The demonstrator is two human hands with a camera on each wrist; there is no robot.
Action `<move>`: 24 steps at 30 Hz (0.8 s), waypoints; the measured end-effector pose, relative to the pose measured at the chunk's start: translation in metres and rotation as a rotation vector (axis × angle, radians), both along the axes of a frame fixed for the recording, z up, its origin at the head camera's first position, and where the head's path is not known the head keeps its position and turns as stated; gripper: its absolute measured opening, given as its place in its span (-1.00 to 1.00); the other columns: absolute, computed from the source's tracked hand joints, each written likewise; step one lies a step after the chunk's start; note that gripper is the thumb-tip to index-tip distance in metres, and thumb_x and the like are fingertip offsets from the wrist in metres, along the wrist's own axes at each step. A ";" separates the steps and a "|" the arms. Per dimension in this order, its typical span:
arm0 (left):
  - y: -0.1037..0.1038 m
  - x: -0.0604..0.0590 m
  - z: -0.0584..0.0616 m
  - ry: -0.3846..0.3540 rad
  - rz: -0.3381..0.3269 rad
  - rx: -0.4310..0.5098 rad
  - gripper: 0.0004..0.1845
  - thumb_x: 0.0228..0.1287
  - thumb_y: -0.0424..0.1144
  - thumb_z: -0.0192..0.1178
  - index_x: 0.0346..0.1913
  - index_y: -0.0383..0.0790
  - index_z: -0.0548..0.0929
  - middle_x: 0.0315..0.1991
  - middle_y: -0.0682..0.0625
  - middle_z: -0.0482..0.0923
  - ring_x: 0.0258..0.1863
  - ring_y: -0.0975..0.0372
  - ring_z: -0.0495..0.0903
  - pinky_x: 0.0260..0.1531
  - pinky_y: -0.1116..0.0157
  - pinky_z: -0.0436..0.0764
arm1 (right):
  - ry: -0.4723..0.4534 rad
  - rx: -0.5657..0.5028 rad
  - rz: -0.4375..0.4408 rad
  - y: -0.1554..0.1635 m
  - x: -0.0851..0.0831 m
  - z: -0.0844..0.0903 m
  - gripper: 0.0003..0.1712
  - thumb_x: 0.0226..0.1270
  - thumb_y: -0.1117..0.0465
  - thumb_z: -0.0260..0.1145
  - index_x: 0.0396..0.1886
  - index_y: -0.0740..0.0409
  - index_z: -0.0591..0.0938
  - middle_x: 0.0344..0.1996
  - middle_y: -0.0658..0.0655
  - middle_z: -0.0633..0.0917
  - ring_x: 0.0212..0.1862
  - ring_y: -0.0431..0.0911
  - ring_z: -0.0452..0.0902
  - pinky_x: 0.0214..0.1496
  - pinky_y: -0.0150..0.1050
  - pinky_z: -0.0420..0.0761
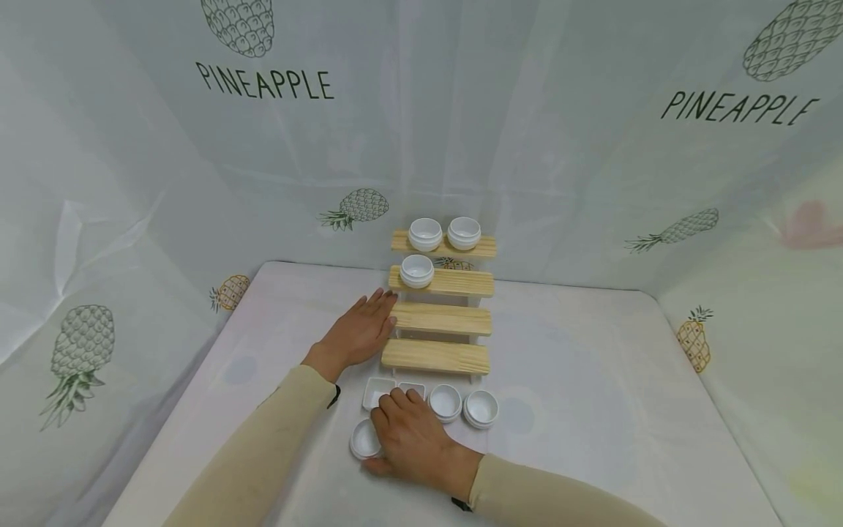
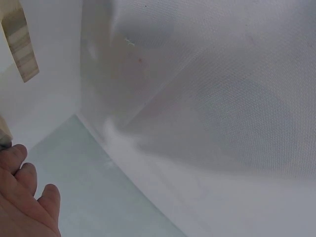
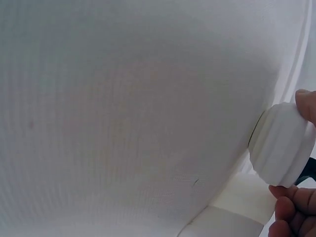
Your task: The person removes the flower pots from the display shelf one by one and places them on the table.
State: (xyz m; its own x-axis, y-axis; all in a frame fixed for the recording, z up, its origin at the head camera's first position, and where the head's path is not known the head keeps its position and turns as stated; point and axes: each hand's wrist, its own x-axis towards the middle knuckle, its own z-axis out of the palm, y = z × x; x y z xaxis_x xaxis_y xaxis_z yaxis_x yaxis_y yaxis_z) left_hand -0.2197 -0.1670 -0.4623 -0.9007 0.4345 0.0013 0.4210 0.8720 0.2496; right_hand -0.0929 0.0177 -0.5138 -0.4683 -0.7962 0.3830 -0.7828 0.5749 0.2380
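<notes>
My right hand (image 1: 416, 440) grips a small white round bowl (image 1: 364, 439) low on the table. In the right wrist view, the thumb and fingertips are on opposite sides of this bowl (image 3: 279, 143). Fairly straight fingers of my left hand (image 1: 356, 331) rest against the left side of a tiered wooden stand (image 1: 441, 320); the left wrist view shows those fingers (image 2: 27, 177) at a wooden end. White square dishes (image 1: 378, 391) sit in front of the stand, partly hidden by the right hand.
On the top step stand two white bowls (image 1: 425, 236) (image 1: 464, 234), and one more bowl (image 1: 417, 271) is on the step below. Two other bowls (image 1: 446, 404) (image 1: 481, 409) stand right of the square dishes. Pineapple-print cloth (image 1: 527, 161) hangs behind the white table (image 1: 579, 380).
</notes>
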 end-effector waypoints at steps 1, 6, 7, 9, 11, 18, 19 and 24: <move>0.000 0.000 0.000 0.000 0.001 -0.002 -0.34 0.78 0.03 -0.37 0.70 -0.29 0.07 0.69 -0.16 0.08 0.71 -0.01 -0.02 0.69 -0.06 0.05 | 0.000 -0.003 0.001 0.000 0.000 0.000 -0.23 0.07 -0.62 0.37 -0.22 -0.03 0.65 -0.35 -0.09 0.56 -0.26 -0.14 0.41 -0.27 -0.32 0.26; 0.000 0.000 0.000 0.002 0.004 -0.002 -0.34 0.78 0.02 -0.36 0.70 -0.29 0.07 0.69 -0.16 0.08 0.71 -0.02 -0.01 0.69 -0.06 0.06 | -0.006 -0.004 0.000 -0.001 0.000 0.001 -0.21 0.06 -0.64 0.37 -0.21 -0.04 0.64 -0.35 -0.09 0.56 -0.26 -0.14 0.42 -0.27 -0.31 0.25; 0.000 0.000 -0.001 0.004 0.002 -0.003 -0.34 0.78 0.02 -0.36 0.70 -0.29 0.07 0.69 -0.16 0.08 0.71 -0.02 -0.01 0.69 -0.06 0.06 | -0.007 -0.002 0.000 -0.001 0.000 0.002 -0.21 0.06 -0.64 0.37 -0.20 -0.04 0.64 -0.35 -0.09 0.56 -0.26 -0.14 0.42 -0.27 -0.31 0.26; 0.000 0.000 -0.002 0.008 0.001 0.002 -0.34 0.78 0.02 -0.36 0.70 -0.30 0.08 0.69 -0.17 0.09 0.71 -0.02 -0.01 0.69 -0.06 0.07 | -0.010 0.003 -0.001 -0.001 0.000 0.003 -0.20 0.06 -0.65 0.37 -0.19 -0.04 0.65 -0.34 -0.09 0.57 -0.25 -0.14 0.42 -0.27 -0.31 0.26; 0.000 0.000 -0.002 0.009 0.000 0.007 -0.34 0.78 0.02 -0.36 0.70 -0.29 0.08 0.69 -0.17 0.09 0.71 -0.02 -0.01 0.69 -0.06 0.07 | -0.011 0.006 -0.001 0.000 0.000 0.004 -0.18 0.05 -0.66 0.37 -0.17 -0.04 0.65 -0.33 -0.09 0.57 -0.25 -0.14 0.42 -0.26 -0.31 0.27; 0.000 0.003 -0.001 -0.004 0.001 0.023 -0.33 0.78 0.04 -0.36 0.70 -0.29 0.07 0.69 -0.17 0.09 0.71 -0.02 -0.02 0.69 -0.08 0.06 | -0.034 -0.053 0.028 0.008 -0.006 0.019 -0.19 0.14 -0.64 0.33 -0.17 0.00 0.64 -0.30 -0.07 0.57 -0.22 -0.13 0.43 -0.18 -0.29 0.42; 0.000 0.003 0.000 -0.004 0.001 0.019 -0.33 0.78 0.04 -0.36 0.70 -0.29 0.07 0.69 -0.17 0.08 0.71 -0.02 -0.02 0.69 -0.07 0.05 | -0.033 -0.066 0.028 0.010 -0.011 0.025 -0.20 0.18 -0.62 0.32 -0.16 0.02 0.64 -0.29 -0.06 0.58 -0.22 -0.13 0.43 -0.18 -0.28 0.43; -0.001 0.003 0.000 0.004 -0.003 0.010 -0.33 0.78 0.04 -0.37 0.70 -0.30 0.08 0.69 -0.17 0.09 0.71 -0.02 -0.01 0.69 -0.08 0.06 | 0.036 -0.120 -0.033 0.025 -0.049 0.060 -0.28 0.33 -0.49 0.32 -0.17 0.11 0.65 -0.29 0.03 0.59 -0.23 -0.05 0.45 -0.18 -0.20 0.49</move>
State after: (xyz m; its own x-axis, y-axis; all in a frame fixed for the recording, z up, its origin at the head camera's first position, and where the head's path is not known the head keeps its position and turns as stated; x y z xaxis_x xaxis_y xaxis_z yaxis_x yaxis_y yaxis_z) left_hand -0.2171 -0.1676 -0.4624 -0.8994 0.4371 0.0094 0.4246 0.8682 0.2567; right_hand -0.1423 0.0430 -0.4537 -0.4779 -0.7282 0.4912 -0.7552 0.6262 0.1936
